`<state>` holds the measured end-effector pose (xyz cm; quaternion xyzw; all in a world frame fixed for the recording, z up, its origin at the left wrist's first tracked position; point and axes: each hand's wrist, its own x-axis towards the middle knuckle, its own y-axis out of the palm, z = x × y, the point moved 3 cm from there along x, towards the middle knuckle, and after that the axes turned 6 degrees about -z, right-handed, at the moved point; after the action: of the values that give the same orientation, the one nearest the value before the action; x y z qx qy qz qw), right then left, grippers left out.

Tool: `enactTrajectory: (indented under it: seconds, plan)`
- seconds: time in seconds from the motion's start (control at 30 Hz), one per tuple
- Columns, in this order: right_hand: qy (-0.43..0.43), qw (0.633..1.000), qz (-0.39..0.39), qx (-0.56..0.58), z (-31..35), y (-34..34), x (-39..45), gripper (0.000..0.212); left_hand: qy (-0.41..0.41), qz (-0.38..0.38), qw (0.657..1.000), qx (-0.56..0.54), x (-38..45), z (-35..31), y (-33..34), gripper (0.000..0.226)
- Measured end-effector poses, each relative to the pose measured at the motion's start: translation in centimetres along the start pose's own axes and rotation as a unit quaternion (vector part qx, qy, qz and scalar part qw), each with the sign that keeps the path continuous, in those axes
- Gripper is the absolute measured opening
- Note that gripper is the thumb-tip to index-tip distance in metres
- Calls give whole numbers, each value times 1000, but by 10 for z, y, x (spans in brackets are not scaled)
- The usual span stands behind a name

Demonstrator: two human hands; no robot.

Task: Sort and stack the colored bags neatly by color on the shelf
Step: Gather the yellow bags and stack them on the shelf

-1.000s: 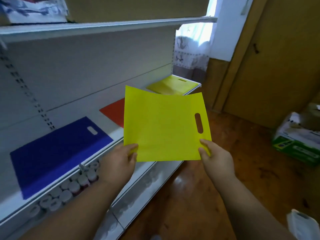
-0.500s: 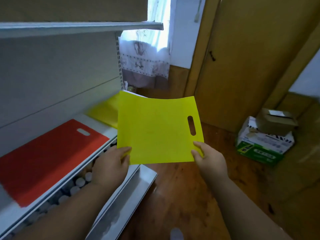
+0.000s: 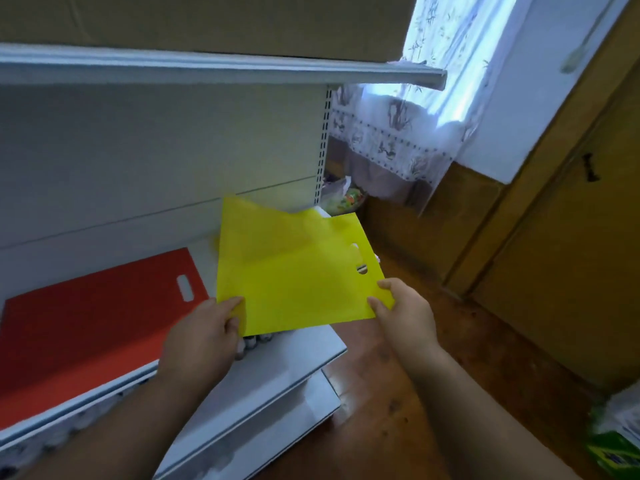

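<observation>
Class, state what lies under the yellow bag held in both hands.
Under the yellow bag a yellow stack's far edge peeks out on the shelf; the rest is covered.

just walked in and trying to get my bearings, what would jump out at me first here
The bright yellow bag in the middle, held by its near corners: the left hand pinches one, the right hand the other, over the right end of the white shelf. To its left a red bag lies flat on that shelf. Upper right, a lit window with a lace curtain.

The yellow bag has tilted flatter and moved forward over the shelf's right end (above the yellow stack).
</observation>
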<state>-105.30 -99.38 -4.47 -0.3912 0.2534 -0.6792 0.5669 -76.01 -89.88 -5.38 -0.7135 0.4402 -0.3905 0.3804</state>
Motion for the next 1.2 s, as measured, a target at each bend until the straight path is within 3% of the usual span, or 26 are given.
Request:
enactTrajectory:
  seconds: [0.53, 0.77, 1.0, 1.2]
  plan:
    - [-130, 980, 120, -91, 0, 78, 163, 36, -129, 11, 986, 105, 85, -16, 40, 34]
    - [-181, 953, 180, -165, -7, 101, 203, 30, -174, 68, 950, 249, 101, -36, 76, 17]
    - [-228, 931, 189, -214, -15, 104, 218, 31, -186, 26, 934, 305, 108, -55, 90, 23]
    - [-282, 922, 233, -125, 16, 108, 197, 41, -210, -35, 946, 243, 92, -61, 80, 33]
